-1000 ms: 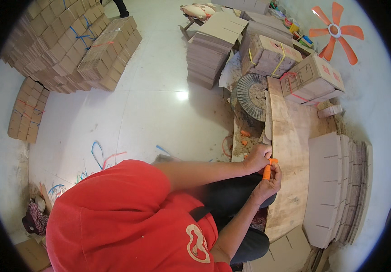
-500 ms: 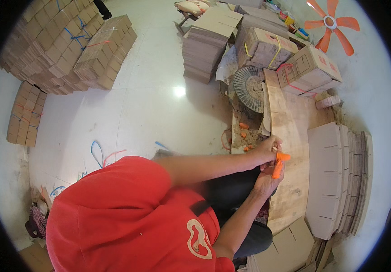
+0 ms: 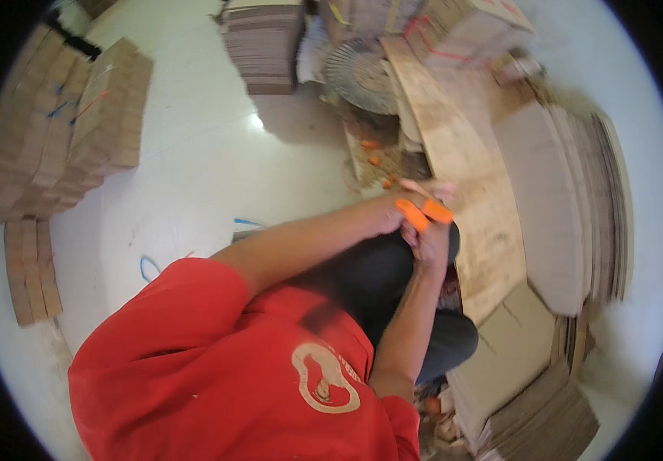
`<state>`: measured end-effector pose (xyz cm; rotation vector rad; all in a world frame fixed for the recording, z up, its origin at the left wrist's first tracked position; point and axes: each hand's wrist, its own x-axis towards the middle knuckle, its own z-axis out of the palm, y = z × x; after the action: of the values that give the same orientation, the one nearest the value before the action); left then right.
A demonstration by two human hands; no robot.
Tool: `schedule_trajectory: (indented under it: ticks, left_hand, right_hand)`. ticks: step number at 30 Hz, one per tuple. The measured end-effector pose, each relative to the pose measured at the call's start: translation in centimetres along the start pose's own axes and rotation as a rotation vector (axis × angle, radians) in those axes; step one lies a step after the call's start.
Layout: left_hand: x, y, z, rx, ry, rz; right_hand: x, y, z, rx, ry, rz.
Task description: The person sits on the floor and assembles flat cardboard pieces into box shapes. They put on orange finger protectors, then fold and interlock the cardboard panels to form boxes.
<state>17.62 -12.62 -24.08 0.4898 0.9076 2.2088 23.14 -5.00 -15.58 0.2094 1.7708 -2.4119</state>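
My hands meet just left of the wooden board. Orange finger covers [image 3: 439,210] sit on what look like two digits of my right hand [image 3: 429,244], pointing up and apart in a V. No object shows between them, and its other fingers are partly bent. My left hand [image 3: 394,213] reaches across from the left and touches or overlaps the right at the fingers. Its fingertips are smeared by motion and partly behind the orange covers, so I cannot make out whether it grips one. My dark trouser leg [image 3: 377,269] lies beneath both forearms.
A long wooden board [image 3: 492,265] runs along my right, with cardboard sheets [image 3: 550,207] standing beyond it. Ahead are a round ridged dish [image 3: 358,73], a stack of cardboard [image 3: 266,46] and a carton [image 3: 469,31]. Orange scraps [image 3: 374,160] lie near the board. Bundled cardboard [image 3: 105,115] stands left.
The view has swung, so the surroundings shift up and left. My joined hands have drawn back from over the board to above my leg, and the orange-covered digits now point upward.
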Motion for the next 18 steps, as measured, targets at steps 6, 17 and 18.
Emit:
schedule_trajectory:
  ticks: [6, 17, 18]
  left_hand:
    - [-0.3, 5.0, 1.9, 0.309, -0.101, 0.071]
    - [-0.2, 3.3, 2.1, -0.138, 0.013, -0.008]
    - [-0.3, 3.1, 1.9, -0.13, -0.009, 0.002]
  right_hand:
    - [0.0, -0.4, 0.7, 0.155, -0.013, -0.139]
    - [-0.2, 0.2, -0.9, 0.159, -0.093, -0.179]
    - [-0.1, 0.1, -0.6, 0.125, -0.092, -0.164]
